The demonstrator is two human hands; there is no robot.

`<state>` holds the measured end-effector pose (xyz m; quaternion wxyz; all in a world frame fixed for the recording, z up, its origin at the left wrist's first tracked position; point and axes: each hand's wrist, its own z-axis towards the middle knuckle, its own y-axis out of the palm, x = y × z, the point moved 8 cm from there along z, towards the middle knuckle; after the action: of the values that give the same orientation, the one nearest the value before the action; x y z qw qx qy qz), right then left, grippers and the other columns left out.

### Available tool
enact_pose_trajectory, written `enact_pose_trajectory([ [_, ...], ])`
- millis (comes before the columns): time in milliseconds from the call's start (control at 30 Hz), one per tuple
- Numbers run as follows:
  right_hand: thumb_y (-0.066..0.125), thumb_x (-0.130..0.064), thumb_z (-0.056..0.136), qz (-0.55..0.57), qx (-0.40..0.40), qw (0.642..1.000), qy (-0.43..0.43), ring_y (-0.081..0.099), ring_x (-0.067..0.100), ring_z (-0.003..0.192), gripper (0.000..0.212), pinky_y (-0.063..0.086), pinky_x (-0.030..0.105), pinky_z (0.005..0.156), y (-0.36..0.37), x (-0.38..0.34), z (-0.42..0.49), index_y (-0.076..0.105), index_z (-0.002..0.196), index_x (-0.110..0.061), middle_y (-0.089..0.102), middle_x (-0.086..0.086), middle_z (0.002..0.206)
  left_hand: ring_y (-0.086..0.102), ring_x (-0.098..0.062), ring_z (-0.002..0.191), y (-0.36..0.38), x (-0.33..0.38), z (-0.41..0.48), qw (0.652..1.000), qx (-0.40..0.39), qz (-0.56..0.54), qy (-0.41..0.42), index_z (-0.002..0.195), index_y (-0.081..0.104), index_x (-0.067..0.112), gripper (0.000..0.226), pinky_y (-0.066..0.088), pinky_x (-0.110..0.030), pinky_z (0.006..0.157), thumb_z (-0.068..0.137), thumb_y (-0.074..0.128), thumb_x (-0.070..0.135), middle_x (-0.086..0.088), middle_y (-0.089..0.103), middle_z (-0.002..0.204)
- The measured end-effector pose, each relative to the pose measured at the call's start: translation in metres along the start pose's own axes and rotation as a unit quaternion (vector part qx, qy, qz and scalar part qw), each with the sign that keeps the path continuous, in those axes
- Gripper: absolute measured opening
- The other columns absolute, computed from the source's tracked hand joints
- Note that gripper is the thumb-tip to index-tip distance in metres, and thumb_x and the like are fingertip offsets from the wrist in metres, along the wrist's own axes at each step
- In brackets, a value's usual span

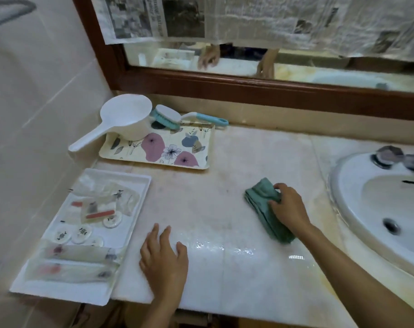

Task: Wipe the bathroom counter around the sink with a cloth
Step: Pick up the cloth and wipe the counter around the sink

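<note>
A folded green cloth (260,204) lies on the pale marble counter (224,185), left of the white oval sink (376,204). My right hand (288,204) lies on top of the cloth, fingers curled over its folds and pressing it to the counter. My left hand (163,256) rests flat on the counter near the front edge, fingers spread and holding nothing. Wet streaks shine on the marble between the two hands.
A white tray (130,183) of wrapped toiletries sits at the front left. Behind it a floral tray (201,147) holds a white scoop (123,121) and a teal brush (175,117). A wood-framed mirror (248,86) lines the back wall, and the tap (400,157) stands at the sink's rear.
</note>
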<state>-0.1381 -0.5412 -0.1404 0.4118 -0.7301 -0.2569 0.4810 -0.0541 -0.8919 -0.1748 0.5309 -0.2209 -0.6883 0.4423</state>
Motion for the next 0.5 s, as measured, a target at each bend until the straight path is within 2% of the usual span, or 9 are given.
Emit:
enact_pose_trajectory([
  [67,0.055,-0.035,0.091,-0.141,0.067,0.987,-0.023,0.036,0.034,0.13,0.056,0.037,0.047,0.097,0.003,0.021,-0.008,0.037,0.141,-0.02,0.036,0.011,0.148,0.028,-0.028,0.135,0.002,0.008,0.003,0.999,-0.015,-0.027,-0.015,0.122,0.064,0.022,0.041,0.029,-0.048,0.105,0.081,0.069,0.021,-0.003,0.037,0.15],
  [133,0.037,-0.044,0.095,-0.195,0.09,0.973,-0.082,0.017,0.032,0.144,0.055,0.026,0.048,0.105,0.012,0.019,-0.017,0.03,0.146,-0.026,0.017,0.004,0.16,0.029,-0.028,0.133,0.005,0.029,0.003,0.998,-0.025,-0.057,0.024,0.117,0.066,0.022,0.037,0.029,-0.044,0.106,0.081,0.069,0.016,-0.004,0.04,0.147],
  [200,0.023,-0.049,0.095,-0.199,0.068,0.968,-0.135,-0.001,0.024,0.148,0.057,0.017,0.042,0.11,0.024,0.011,-0.024,0.024,0.149,-0.03,0.003,-0.004,0.162,0.036,-0.025,0.128,0.011,0.06,0.0,0.99,-0.045,-0.097,0.096,0.111,0.069,0.021,0.034,0.033,-0.039,0.103,0.079,0.069,0.009,-0.003,0.045,0.14],
  [300,0.019,-0.062,0.092,-0.165,0.003,0.97,-0.178,-0.019,0.01,0.145,0.072,0.003,0.033,0.118,0.044,0.001,-0.038,0.003,0.154,-0.028,-0.013,-0.013,0.159,0.042,-0.022,0.122,0.022,0.101,-0.002,0.977,-0.069,-0.126,0.158,0.106,0.07,0.021,0.032,0.038,-0.037,0.101,0.079,0.069,0.005,-0.001,0.048,0.134],
  [367,0.022,-0.065,0.092,-0.15,-0.021,0.969,-0.196,-0.02,0.009,0.145,0.077,-0.003,0.03,0.116,0.052,0.0,-0.048,-0.004,0.153,-0.027,-0.017,-0.014,0.157,0.043,-0.022,0.122,0.032,0.123,0.006,0.973,-0.075,-0.121,0.183,0.107,0.069,0.02,0.032,0.038,-0.037,0.101,0.079,0.068,0.005,-0.002,0.049,0.133],
  [400,0.024,-0.062,0.094,-0.15,-0.02,0.967,-0.205,-0.016,0.01,0.146,0.074,0.0,0.031,0.115,0.055,0.001,-0.051,-0.001,0.154,-0.026,-0.013,-0.013,0.158,0.044,-0.023,0.123,0.037,0.133,0.011,0.971,-0.076,-0.115,0.194,0.109,0.069,0.019,0.032,0.038,-0.037,0.102,0.08,0.067,0.005,-0.003,0.049,0.134],
  [500,0.033,-0.042,0.095,-0.137,0.02,0.968,-0.21,0.018,0.018,0.147,0.059,0.029,0.038,0.112,0.053,0.008,-0.05,0.03,0.15,-0.02,0.021,-0.006,0.159,0.044,-0.026,0.125,0.056,0.156,0.033,0.969,-0.081,-0.082,0.217,0.114,0.067,0.017,0.033,0.039,-0.041,0.102,0.082,0.065,0.009,-0.003,0.048,0.138],
])
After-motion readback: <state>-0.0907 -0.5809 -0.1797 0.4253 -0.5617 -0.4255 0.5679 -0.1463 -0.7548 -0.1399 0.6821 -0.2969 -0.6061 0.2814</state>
